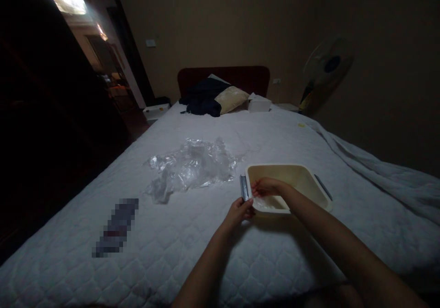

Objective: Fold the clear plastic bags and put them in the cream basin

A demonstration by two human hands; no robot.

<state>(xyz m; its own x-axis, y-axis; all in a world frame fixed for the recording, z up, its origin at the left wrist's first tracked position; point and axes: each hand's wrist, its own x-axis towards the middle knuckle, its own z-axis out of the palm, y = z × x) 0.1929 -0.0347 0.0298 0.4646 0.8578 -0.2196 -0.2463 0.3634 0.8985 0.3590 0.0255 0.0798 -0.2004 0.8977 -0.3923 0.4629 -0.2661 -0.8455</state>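
A cream plastic tub (299,174) with grey side handles stands on the bed. My left hand (241,210) is closed on its near left corner, just below the grey left handle (244,188), thumb at the rim. Reaching across the near rim, my right hand (267,187) is inside the tub by its left wall, fingers bent together. Something clear and shiny, like thin plastic (264,201), lies below those fingers; whether they pinch it is unclear. Left of the tub, crumpled clear plastic wrapping (195,163) spreads over the quilted white mattress cover (165,262).
A pixelated dark item (118,228) lies at the left of the bed. Dark cloth (206,95), a beige pillow (232,98) and a white box (259,103) are by the headboard (192,73). A standing fan (326,65) is at the right, with a bunched sheet (371,175) along that side.
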